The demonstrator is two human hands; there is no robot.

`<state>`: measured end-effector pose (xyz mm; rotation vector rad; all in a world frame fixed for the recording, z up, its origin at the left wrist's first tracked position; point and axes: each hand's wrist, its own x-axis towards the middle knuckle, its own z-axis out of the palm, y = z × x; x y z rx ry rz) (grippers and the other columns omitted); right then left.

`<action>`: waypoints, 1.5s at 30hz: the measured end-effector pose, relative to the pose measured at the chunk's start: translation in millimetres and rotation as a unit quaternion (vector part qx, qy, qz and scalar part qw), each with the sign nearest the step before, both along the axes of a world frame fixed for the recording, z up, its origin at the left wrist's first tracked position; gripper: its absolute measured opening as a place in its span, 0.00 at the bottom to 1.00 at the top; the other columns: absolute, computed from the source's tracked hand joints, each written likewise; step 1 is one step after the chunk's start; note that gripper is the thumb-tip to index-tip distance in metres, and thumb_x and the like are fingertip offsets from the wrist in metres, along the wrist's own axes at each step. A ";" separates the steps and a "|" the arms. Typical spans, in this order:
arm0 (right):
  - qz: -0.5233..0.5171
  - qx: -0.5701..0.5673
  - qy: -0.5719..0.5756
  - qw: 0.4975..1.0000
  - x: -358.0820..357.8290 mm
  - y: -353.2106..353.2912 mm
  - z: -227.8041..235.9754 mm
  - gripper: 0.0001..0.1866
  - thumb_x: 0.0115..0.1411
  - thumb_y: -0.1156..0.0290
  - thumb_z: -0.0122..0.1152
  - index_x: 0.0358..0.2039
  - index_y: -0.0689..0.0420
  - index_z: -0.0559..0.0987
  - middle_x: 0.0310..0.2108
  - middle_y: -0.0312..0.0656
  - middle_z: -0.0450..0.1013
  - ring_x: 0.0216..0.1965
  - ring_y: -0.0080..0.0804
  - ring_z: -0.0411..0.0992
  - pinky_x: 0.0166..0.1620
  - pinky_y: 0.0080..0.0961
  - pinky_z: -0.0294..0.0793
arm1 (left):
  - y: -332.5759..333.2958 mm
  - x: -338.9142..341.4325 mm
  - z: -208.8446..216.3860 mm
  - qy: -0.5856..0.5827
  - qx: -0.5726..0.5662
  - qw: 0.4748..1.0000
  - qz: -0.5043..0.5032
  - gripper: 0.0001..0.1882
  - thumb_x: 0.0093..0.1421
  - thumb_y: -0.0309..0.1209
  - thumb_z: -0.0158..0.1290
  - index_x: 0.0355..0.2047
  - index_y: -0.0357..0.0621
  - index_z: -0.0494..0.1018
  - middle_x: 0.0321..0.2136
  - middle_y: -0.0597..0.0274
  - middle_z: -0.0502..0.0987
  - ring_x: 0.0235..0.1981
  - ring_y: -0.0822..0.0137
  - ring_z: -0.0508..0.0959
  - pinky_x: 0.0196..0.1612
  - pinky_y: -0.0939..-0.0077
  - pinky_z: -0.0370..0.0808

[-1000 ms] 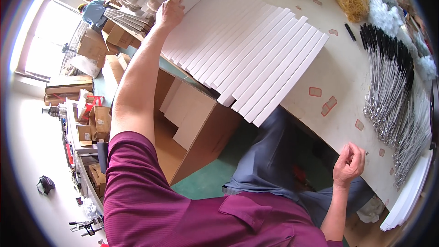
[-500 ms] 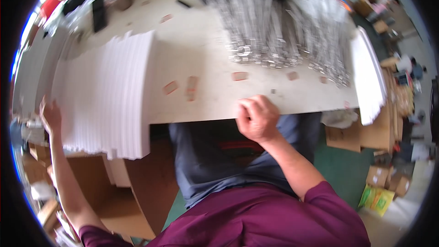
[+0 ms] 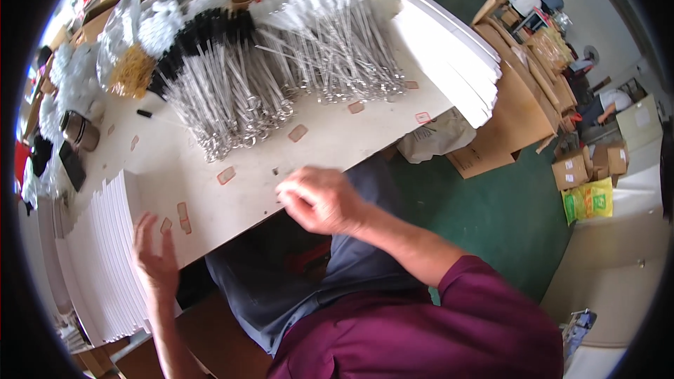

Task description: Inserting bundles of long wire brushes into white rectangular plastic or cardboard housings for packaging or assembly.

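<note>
Flanking white strips [image 3: 105,260]: left hand [image 3: 156,261], spread; right hand [image 3: 321,200] loosely curled.

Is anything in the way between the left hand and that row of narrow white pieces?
Nothing visible stands between them: the left hand is right beside the row of narrow white pieces, along its right edge. Whether the hand touches them is hard to tell.

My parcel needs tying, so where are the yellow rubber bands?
In the head view, upper left, the yellow rubber bands sit in a clear bag, just left of the black bristles.
</note>
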<state>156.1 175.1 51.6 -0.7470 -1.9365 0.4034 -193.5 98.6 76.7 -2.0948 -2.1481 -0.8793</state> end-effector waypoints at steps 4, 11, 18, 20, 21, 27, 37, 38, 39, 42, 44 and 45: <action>-0.253 0.012 -0.025 0.967 127.5 39.7 4.9 0.08 0.58 0.75 0.64 0.40 0.53 0.81 0.33 0.42 0.79 0.35 0.46 0.79 0.39 0.38 0.81 | 24.0 54.9 -33.6 -0.147 -0.005 0.989 0.005 0.14 0.61 0.24 0.58 0.46 0.32 0.78 0.51 0.41 0.79 0.51 0.43 0.80 0.57 0.56 0.75; -0.524 -0.046 -0.379 0.762 290.3 52.8 3.4 0.35 0.54 0.69 0.71 0.61 0.63 0.70 0.62 0.53 0.65 0.64 0.52 0.63 0.69 0.45 0.61 | 41.4 64.2 -64.1 -0.071 0.048 0.996 -0.002 0.12 0.60 0.24 0.58 0.44 0.33 0.78 0.51 0.42 0.79 0.57 0.44 0.76 0.62 0.53 0.71; -0.532 -0.081 -0.425 0.728 313.4 58.9 -12.4 0.35 0.55 0.69 0.71 0.62 0.64 0.69 0.63 0.54 0.64 0.64 0.52 0.63 0.67 0.45 0.62 | 37.2 64.8 -64.0 -0.042 0.055 0.998 0.000 0.11 0.61 0.23 0.57 0.44 0.32 0.77 0.51 0.41 0.79 0.57 0.42 0.75 0.61 0.52 0.71; -0.544 -0.069 -0.414 0.727 317.1 62.1 -11.0 0.35 0.54 0.68 0.71 0.61 0.63 0.70 0.61 0.53 0.66 0.63 0.51 0.64 0.66 0.44 0.62 | 38.2 67.7 -61.8 -0.032 0.082 0.996 -0.006 0.10 0.60 0.22 0.57 0.42 0.33 0.77 0.49 0.42 0.80 0.54 0.42 0.77 0.59 0.53 0.73; -0.547 -0.071 -0.416 0.723 319.7 63.4 -11.7 0.35 0.54 0.68 0.72 0.61 0.63 0.70 0.61 0.52 0.66 0.62 0.49 0.64 0.66 0.44 0.63 | 39.2 69.4 -61.3 -0.020 0.105 0.994 -0.011 0.09 0.60 0.21 0.57 0.41 0.34 0.77 0.47 0.43 0.81 0.51 0.42 0.79 0.56 0.54 0.75; -0.528 -0.155 -0.381 0.743 304.8 59.4 14.1 0.38 0.51 0.64 0.76 0.60 0.63 0.71 0.59 0.52 0.67 0.61 0.48 0.66 0.67 0.42 0.62 | 38.5 69.4 -61.3 -0.031 0.111 0.993 -0.014 0.08 0.60 0.21 0.58 0.41 0.34 0.77 0.46 0.42 0.81 0.50 0.43 0.80 0.55 0.55 0.76; -0.541 -0.181 -0.203 0.796 299.7 39.1 28.1 0.38 0.49 0.62 0.75 0.59 0.63 0.71 0.56 0.56 0.66 0.60 0.54 0.66 0.62 0.43 0.71 | 41.5 69.5 -64.8 -0.018 0.134 0.991 -0.019 0.08 0.60 0.20 0.57 0.41 0.33 0.77 0.45 0.43 0.81 0.49 0.43 0.81 0.54 0.55 0.77; -0.517 -0.182 -0.152 0.823 283.5 34.2 36.5 0.38 0.49 0.61 0.75 0.58 0.63 0.71 0.56 0.56 0.67 0.59 0.53 0.67 0.61 0.42 0.71 | 40.2 67.5 -65.3 -0.021 0.127 0.992 -0.017 0.08 0.60 0.20 0.57 0.41 0.33 0.77 0.45 0.43 0.81 0.49 0.43 0.80 0.55 0.55 0.76; -0.490 -0.183 -0.101 0.846 266.1 28.8 43.5 0.38 0.49 0.61 0.75 0.58 0.63 0.72 0.55 0.56 0.67 0.59 0.51 0.68 0.61 0.42 0.72 | 38.0 65.9 -65.5 -0.024 0.120 0.992 -0.016 0.09 0.60 0.20 0.57 0.41 0.33 0.77 0.45 0.43 0.81 0.49 0.43 0.80 0.55 0.55 0.76; -0.326 -0.151 -0.029 0.933 210.8 13.1 49.2 0.34 0.49 0.64 0.76 0.55 0.63 0.73 0.51 0.54 0.73 0.52 0.51 0.74 0.55 0.40 0.75 | 25.2 71.4 -61.0 -0.094 0.049 0.994 -0.006 0.10 0.60 0.20 0.57 0.42 0.33 0.77 0.45 0.43 0.81 0.50 0.43 0.80 0.57 0.53 0.75; -0.215 -0.021 -0.107 0.970 178.4 4.9 43.5 0.32 0.50 0.69 0.73 0.55 0.63 0.72 0.48 0.56 0.74 0.49 0.54 0.76 0.52 0.42 0.77 | 7.9 101.5 -34.4 -0.052 0.103 0.988 -0.107 0.14 0.56 0.19 0.57 0.44 0.34 0.76 0.45 0.43 0.80 0.51 0.41 0.79 0.58 0.50 0.74; -0.168 -0.058 -0.121 0.977 161.4 -2.3 44.8 0.31 0.50 0.70 0.71 0.55 0.63 0.72 0.47 0.56 0.74 0.48 0.55 0.76 0.52 0.43 0.77 | 0.0 115.3 -15.9 -0.017 0.115 0.981 -0.157 0.16 0.54 0.18 0.58 0.45 0.34 0.76 0.46 0.43 0.80 0.50 0.41 0.78 0.59 0.48 0.74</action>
